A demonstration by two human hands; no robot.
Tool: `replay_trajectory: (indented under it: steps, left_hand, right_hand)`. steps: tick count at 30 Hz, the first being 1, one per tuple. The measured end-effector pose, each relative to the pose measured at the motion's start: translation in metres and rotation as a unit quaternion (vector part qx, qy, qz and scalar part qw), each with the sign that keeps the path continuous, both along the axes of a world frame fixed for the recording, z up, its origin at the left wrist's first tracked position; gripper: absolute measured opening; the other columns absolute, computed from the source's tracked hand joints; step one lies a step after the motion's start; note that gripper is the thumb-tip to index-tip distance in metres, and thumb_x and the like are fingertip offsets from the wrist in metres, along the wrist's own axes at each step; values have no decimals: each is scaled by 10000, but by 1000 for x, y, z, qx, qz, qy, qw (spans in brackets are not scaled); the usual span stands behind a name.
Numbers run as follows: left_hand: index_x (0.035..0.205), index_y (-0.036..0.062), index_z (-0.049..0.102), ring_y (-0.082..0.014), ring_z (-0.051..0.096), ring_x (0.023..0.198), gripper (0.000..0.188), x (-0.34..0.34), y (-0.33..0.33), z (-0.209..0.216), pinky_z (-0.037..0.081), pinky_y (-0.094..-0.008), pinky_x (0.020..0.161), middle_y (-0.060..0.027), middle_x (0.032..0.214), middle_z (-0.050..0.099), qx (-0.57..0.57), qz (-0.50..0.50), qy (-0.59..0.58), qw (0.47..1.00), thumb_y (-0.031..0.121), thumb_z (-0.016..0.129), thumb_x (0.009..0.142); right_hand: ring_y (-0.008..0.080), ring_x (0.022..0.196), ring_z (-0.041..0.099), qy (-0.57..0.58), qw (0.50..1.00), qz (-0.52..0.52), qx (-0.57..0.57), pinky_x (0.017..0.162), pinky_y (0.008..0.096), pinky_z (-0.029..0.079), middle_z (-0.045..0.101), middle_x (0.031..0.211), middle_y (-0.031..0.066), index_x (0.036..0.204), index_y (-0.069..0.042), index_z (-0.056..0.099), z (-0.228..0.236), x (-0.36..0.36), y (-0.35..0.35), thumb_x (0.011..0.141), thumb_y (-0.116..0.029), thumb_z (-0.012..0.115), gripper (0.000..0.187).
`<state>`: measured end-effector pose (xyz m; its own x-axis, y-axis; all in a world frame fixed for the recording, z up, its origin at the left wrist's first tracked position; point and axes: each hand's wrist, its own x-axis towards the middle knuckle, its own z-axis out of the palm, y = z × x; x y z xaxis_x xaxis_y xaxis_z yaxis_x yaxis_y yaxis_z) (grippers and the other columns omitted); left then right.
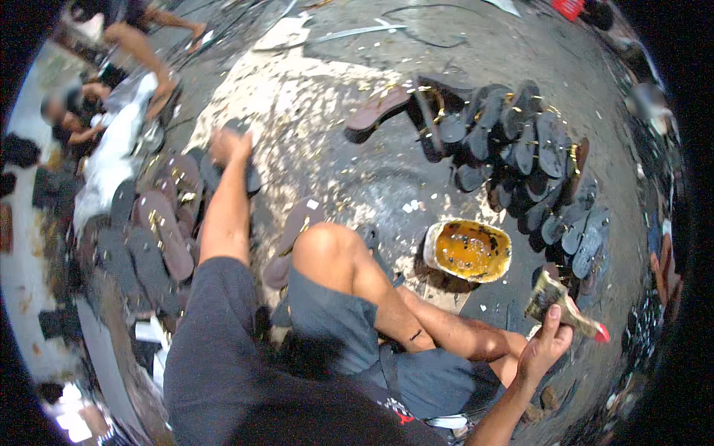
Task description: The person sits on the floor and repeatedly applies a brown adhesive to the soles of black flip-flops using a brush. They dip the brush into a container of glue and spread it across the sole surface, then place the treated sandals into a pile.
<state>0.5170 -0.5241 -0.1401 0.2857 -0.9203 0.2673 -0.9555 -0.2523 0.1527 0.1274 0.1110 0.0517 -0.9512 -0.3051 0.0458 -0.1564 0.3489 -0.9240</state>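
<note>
My right hand [547, 346] is closed round a flat, wide brush [549, 295], its bristles stained and its handle tipped red. To its left stands a pale, rounded tub [430, 253] holding amber, glue-like liquid with dark specks. My left arm is stretched far forward, and my left hand [230, 147] is closed on a dark sandal [238, 125], whose end shows beyond the fingers; the fingers themselves are partly hidden. Beside my bent knee lies a brown sandal [297, 223] with a small white patch on it.
Dark sandals [550, 149] with gold-coloured bits stand in a curved, overlapping row at the right. More brown and black sandals [165, 234] are heaped at the left. A stained, pale sheet [290, 97] covers the floor ahead. Another person [93, 111] sits at the far left by white plastic [111, 175].
</note>
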Motion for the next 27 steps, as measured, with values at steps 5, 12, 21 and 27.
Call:
replay_trajectory:
  steps: [5,12,21,27]
  left_hand:
    - [1289,37,625,-389,560,1238,686,75,-32,-6,399,-479,1066,-283,1260,614,177,-58,-20,982,506,695,793]
    - [1280,15,533,-124,575,851,498,-70,179,165,454,-259,773,-39,970,626,29,-495,313,810,305,710,916]
    - [1232,26,682,-184,609,989,307,-32,364,214,444,-323,935,-107,1064,692,184,-451,257,835,208,602,997]
    - [1533,47,335,-369,408,1377,1074,-55,376,189,300,-485,1134,-215,1508,426,14,-607,73,791,423,866,678]
  right_hand:
    - [187,1134,612,-63,988,138,9,1020,364,458,664,1230,96,1255,1,641,-17,-25,-80,1008,-214,589,332]
    - [357,906,631,224,861,301,342,824,506,475,698,919,164,1043,-152,741,-124,-41,-106,857,-399,719,310]
    - [233,999,671,128,943,280,130,937,355,494,723,1130,92,1121,-84,724,-50,-77,-33,858,-158,767,277]
    - [344,932,677,232,955,159,96,839,430,517,716,982,205,1102,-65,731,35,-98,17,937,-282,662,282]
